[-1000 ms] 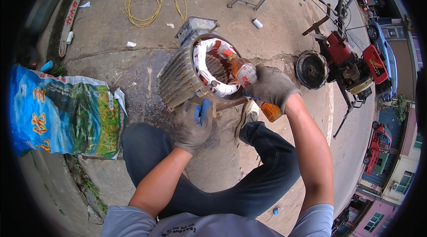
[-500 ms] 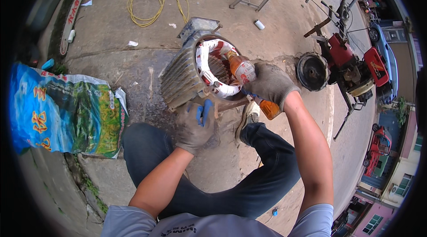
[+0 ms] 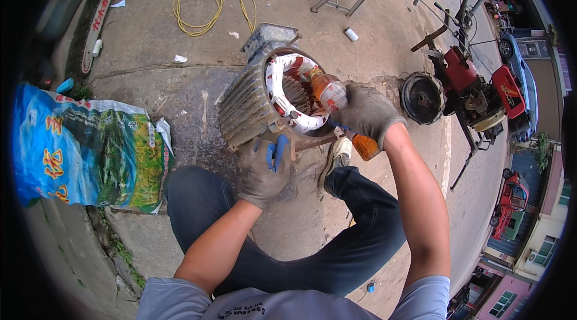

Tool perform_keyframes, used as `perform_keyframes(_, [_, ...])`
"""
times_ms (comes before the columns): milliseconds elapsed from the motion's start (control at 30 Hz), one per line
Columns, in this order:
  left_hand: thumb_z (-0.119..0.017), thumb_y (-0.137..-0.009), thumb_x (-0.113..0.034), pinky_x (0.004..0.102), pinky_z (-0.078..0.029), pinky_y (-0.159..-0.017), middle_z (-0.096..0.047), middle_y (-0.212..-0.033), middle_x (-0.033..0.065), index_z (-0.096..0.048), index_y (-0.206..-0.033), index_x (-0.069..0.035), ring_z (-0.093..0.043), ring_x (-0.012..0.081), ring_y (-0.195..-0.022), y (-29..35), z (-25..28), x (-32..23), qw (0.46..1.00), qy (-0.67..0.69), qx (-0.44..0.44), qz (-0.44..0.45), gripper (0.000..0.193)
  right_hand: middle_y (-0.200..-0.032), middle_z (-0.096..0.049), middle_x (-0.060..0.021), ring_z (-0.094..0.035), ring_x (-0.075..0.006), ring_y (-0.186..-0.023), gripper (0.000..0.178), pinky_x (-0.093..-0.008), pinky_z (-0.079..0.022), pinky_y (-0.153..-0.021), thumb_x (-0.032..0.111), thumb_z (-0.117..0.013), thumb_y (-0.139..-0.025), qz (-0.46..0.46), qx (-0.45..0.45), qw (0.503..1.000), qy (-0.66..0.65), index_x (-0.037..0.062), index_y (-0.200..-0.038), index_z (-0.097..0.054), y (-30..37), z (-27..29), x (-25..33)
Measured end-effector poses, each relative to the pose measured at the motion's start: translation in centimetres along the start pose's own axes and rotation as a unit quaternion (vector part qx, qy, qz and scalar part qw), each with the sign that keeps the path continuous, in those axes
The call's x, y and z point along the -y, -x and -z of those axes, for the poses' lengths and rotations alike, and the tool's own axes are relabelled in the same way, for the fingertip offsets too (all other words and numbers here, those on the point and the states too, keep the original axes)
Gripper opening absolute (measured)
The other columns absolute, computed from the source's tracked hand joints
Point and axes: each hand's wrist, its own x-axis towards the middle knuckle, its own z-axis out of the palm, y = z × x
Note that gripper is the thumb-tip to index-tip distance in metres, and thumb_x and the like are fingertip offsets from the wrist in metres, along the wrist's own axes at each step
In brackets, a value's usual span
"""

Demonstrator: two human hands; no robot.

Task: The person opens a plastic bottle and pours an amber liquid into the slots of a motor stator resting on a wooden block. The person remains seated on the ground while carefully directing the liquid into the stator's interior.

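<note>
Because the right hand (image 3: 368, 109) is closed around its middle, the amber plastic bottle (image 3: 329, 93) shows only at both ends: it slants with its neck at the open end of a finned metal motor housing (image 3: 243, 103) and its base toward the near right. Inside that opening sits a ring of white-wrapped windings (image 3: 277, 79) with dark red parts; whether the neck touches it I cannot tell. The right hand wears a grey glove, its fingers wrapped about the bottle and largely hidden.

At the housing's near edge is the left hand (image 3: 261, 170), gloved alike with blue on the fingers. These are bent, but whether they pinch anything cannot be told.

A pale shoe (image 3: 338, 155) rests on the ground just to the near right of the housing. Well to the left lies a colourful sack (image 3: 90, 146); on the far side, a loosely coiled yellow cable (image 3: 198, 1). To the right stands a red machine (image 3: 466, 73) beside a black wheel (image 3: 422, 97), with a white cylinder (image 3: 351, 34) lying farther off.
</note>
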Motion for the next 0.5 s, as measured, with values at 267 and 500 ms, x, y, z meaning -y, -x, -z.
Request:
perform_keyframes(267, [-0.077,-0.093,-0.014,0.0470,-0.044,-0.057,-0.054,-0.072,0.0153,-0.060,-0.080,-0.002,-0.056,0.0347,-0.060,0.00,-0.12,0.25,1.000,0.005,-0.007,-0.005,0.024,-0.115,-0.078,-0.0209,-0.075,-0.0339,-0.113,0.062,-0.0415,-0.056,-0.099,0.042,-0.081,-0.078,-0.002,0.024,1.000,-0.011,0.0024,-0.126,-0.073,-0.02,0.12,0.27])
perform_keyframes(500, [-0.077,-0.093,-0.014,0.0468,-0.044,-0.057,-0.054,-0.072,0.0153,-0.060,-0.081,-0.001,-0.056,0.0345,-0.061,0.07,-0.09,0.21,1.000,0.004,0.005,0.000,0.024,-0.115,-0.078,-0.0222,-0.075,-0.0349,-0.111,0.063,-0.0417,-0.057,-0.098,0.041,-0.082,-0.076,-0.001,0.005,1.000,-0.001,0.0013,-0.124,-0.074,-0.14,0.04,0.09])
